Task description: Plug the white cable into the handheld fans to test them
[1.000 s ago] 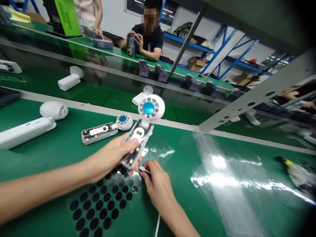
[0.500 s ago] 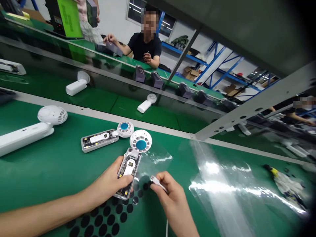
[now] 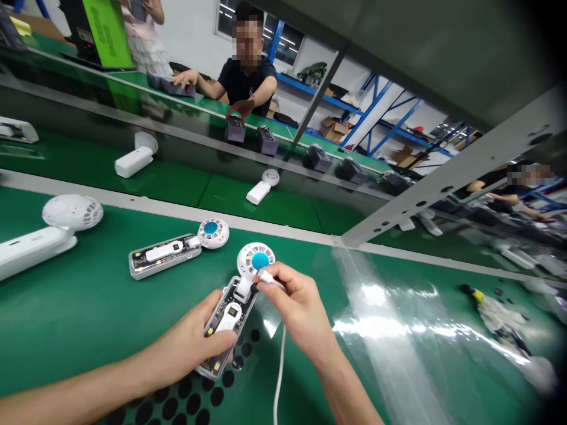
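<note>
My left hand (image 3: 208,336) is wrapped round a handheld fan (image 3: 228,316), thumb on its front. The fan has a clear-cased dark body, a small display and a round white head with a blue centre. My right hand (image 3: 296,301) pinches the plug end of a white cable (image 3: 280,366) beside the fan's neck, just below the head. Something small and black shows at those fingertips; whether the plug touches the fan I cannot tell. A second handheld fan (image 3: 166,257) of the same kind lies on the green table to the left.
A larger white fan (image 3: 33,248) lies at far left. Black round stickers (image 3: 192,403) on a clear sheet lie below my hands, plastic film (image 3: 398,354) to the right. Beyond the metal edge, a white fan (image 3: 258,193) rests on the green belt. A co-worker (image 3: 248,77) sits opposite, near dark boxes (image 3: 267,140).
My right hand has lifted the cable plug up and left to the fan's neck. My left hand still holds the fan, slightly lower. The co-worker has reached forward to a box.
</note>
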{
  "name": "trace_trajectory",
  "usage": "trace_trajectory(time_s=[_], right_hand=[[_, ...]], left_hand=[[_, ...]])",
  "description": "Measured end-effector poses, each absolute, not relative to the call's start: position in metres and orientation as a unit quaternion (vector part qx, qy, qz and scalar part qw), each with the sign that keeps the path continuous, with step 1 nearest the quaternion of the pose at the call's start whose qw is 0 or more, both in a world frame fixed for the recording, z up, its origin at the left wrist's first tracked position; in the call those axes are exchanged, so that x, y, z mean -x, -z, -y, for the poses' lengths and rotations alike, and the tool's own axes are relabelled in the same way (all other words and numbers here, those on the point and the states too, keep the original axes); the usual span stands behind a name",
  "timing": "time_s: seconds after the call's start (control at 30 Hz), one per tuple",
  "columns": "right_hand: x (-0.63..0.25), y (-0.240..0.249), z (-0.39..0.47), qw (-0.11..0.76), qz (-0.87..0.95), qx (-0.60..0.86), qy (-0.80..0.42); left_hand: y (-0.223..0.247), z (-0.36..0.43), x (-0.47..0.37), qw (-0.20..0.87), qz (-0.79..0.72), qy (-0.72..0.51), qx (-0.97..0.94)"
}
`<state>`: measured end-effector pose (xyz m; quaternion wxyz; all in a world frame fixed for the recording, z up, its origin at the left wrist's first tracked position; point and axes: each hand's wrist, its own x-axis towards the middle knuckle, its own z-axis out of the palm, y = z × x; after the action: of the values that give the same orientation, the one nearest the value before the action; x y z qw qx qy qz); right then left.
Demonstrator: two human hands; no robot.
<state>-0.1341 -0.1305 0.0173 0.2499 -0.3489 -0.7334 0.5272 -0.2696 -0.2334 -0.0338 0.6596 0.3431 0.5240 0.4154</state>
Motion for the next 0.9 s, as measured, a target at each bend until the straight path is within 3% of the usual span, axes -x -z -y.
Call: trace_trajectory(time_s=[0.3, 0.9], right_hand=[[0.135, -0.012, 0.161, 0.155, 0.884, 0.299, -0.325], [0.141, 0.004, 0.176, 0.184, 0.845, 0.387, -0.321]], left_hand=[[0.034, 0.233, 0.271, 0.618, -0.539, -0.414, -0.395], [0.049, 0.233, 0.271, 0.576, -0.543, -0.438, -0.426]])
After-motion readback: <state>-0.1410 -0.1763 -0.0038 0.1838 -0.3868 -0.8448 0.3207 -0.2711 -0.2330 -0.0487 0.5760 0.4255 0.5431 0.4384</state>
